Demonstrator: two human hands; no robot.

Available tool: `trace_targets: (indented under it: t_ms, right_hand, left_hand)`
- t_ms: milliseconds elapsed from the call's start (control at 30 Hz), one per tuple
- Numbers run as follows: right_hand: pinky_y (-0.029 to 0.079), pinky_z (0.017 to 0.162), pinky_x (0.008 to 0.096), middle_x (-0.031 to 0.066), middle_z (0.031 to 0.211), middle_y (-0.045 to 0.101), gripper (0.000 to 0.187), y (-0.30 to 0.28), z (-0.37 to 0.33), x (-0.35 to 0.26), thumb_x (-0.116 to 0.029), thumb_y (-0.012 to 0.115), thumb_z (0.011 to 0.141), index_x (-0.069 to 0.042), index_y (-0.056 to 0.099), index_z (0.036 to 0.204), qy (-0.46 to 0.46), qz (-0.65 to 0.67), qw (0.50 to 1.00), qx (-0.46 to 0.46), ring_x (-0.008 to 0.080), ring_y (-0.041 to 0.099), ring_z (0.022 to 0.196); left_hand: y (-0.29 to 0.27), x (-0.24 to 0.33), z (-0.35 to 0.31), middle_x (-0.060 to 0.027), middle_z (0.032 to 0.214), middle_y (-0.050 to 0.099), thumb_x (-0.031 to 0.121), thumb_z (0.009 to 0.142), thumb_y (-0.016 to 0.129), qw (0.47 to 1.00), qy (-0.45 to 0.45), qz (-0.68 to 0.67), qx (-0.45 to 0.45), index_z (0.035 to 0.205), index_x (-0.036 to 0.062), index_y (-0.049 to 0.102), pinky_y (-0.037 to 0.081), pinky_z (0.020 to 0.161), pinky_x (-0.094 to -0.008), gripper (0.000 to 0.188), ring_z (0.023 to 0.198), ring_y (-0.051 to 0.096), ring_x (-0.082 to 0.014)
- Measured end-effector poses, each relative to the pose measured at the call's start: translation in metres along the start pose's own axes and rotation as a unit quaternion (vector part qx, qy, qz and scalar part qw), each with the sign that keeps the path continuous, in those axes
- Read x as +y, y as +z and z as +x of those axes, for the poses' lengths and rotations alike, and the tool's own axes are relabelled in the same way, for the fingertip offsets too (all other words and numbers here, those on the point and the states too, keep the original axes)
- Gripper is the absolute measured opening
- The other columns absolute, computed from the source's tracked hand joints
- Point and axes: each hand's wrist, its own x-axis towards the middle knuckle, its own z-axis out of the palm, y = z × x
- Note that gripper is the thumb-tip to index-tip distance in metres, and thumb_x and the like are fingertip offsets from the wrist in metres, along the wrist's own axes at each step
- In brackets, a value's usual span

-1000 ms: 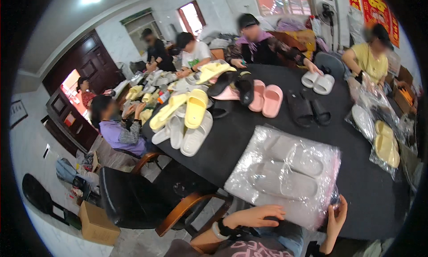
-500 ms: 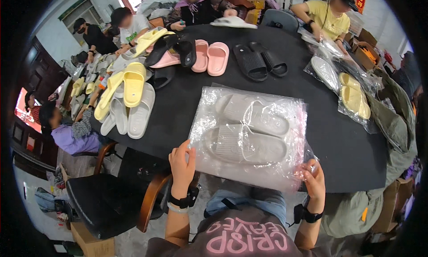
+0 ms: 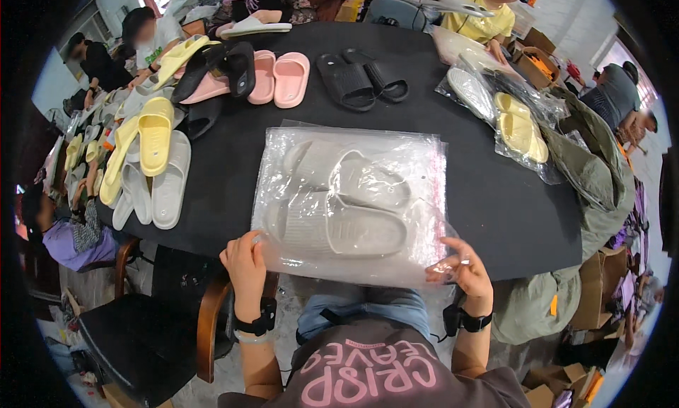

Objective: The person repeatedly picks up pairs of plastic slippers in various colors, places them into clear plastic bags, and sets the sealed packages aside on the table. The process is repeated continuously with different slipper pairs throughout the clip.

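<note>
A pair of light grey slide slippers [image 3: 368, 230] lies side by side inside a clear plastic bag [image 3: 424, 167] at the table's near edge. Glare crosses the film, and a pinkish strip runs down the bag's right end. My left hand [image 3: 244, 272] is closed on the near left corner of the bag. At the near right corner, my right hand [image 3: 463, 266] pinches the film between thumb and fingers. More clear film shows under the bag's far edge; how many layers there are I cannot tell.
On the black table [image 3: 495, 224], yellow slippers [image 3: 156, 135] and grey ones pile up at left, with pink slippers [image 3: 290, 79] and black slippers [image 3: 346, 81] beyond. Bagged slippers [image 3: 520, 128] lie at right. A black chair [image 3: 152, 323] stands near left. Several people work around the table.
The view has swung right, so the table's things sit further left. Both hands still hold the bag's near corners. Across the table at right, a person now lifts a light slipper.
</note>
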Motion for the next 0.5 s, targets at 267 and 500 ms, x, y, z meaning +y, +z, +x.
trace_targets:
  t_ms: [267,500]
  right_hand:
    - [0.045,0.107,0.0492,0.0382,0.142,0.04,0.097,-0.015,0.051,0.004,-0.071,0.03,0.095,0.01,0.026,0.149,0.18,0.43,0.884,-0.028,0.0443,0.052,0.126]
    - [0.03,0.118,0.048,0.0199,0.161,0.02,0.065,0.009,0.11,-0.021,-0.047,0.034,0.106,0.002,0.038,0.148,0.056,0.067,0.991,0.101,0.0349,0.029,0.145]
  left_hand:
    - [-0.013,0.046,0.027,-0.021,0.143,0.048,0.014,0.099,0.053,0.967,0.052,-0.248,-0.018,0.139,-0.0036,0.046,0.032,0.113,-0.0437,0.044,0.134,0.044,-0.0361]
    - [0.044,0.033,0.039,-0.0236,0.151,0.039,0.026,0.102,0.047,0.974,0.087,-0.205,-0.039,0.147,-0.0056,0.036,0.026,0.117,-0.0465,0.055,0.139,0.037,-0.0397]
